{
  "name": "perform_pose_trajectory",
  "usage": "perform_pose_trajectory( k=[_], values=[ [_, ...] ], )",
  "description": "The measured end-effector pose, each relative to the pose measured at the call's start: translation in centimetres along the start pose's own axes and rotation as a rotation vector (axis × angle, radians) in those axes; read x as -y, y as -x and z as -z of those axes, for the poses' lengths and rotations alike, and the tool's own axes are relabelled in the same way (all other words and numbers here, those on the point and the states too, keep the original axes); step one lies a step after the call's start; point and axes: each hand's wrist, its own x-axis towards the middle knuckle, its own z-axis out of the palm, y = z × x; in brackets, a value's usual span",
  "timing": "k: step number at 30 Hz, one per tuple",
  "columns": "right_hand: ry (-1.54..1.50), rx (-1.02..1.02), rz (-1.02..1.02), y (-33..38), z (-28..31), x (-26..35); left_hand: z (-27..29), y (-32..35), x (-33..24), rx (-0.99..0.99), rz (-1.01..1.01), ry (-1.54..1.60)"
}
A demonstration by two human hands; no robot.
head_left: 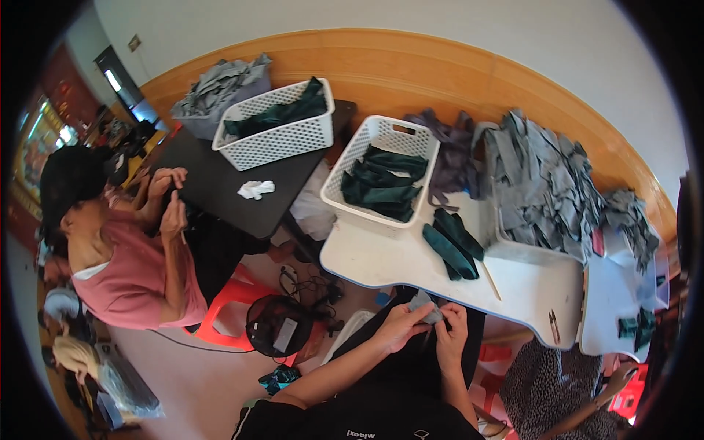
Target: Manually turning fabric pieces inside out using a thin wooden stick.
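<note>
Two hands pinch a small grey fabric piece at the near edge of a white table.

The left hand [400, 323] and right hand [451, 330] meet, fingers closed together on the grey fabric piece [427, 304], held between them just short of the white table [381, 253]. Beyond the hands lie a short stack of dark green pieces [451, 246] and a thin stick [490, 279]; farther off stand two white baskets [381, 172] [275, 125] of green cloth and a big heap of grey cloth [543, 183]. A black table [213, 183] sits far left, where another person [125, 249] works. Wood panelling backs the room. The fabric's lower part is hidden by the fingers.
</note>
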Motion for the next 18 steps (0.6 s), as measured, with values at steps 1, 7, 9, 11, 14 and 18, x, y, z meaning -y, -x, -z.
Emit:
perform_pose_trajectory(
  k=[1, 7, 9, 11, 14, 18],
  values=[
    [-0.026, 0.006, -0.033, 0.1, 0.0, 0.1, 0.0, -0.1, -0.2, 0.003, -0.059, -0.006],
    [-0.186, -0.021, -0.227, 0.3, -0.6, 0.0, -0.7, -0.1, 0.1, -0.034, -0.077, -0.053],
    [-0.152, -0.043, -0.206, 0.4, -0.7, 0.0, -0.9, 0.0, 0.3, -0.047, -0.055, -0.056],
    [-0.163, -0.092, -0.206, 0.4, -0.7, 0.2, -1.0, 0.1, 0.2, -0.053, -0.025, -0.046],
    [-0.07, -0.075, -0.087, 0.3, -0.4, 0.5, -1.4, 0.3, 0.3, -0.036, -0.068, -0.08],
    [-0.164, -0.079, -0.094, 0.3, -0.3, 0.9, -2.5, 1.0, 1.1, -0.066, -0.024, -0.259]
  ],
)
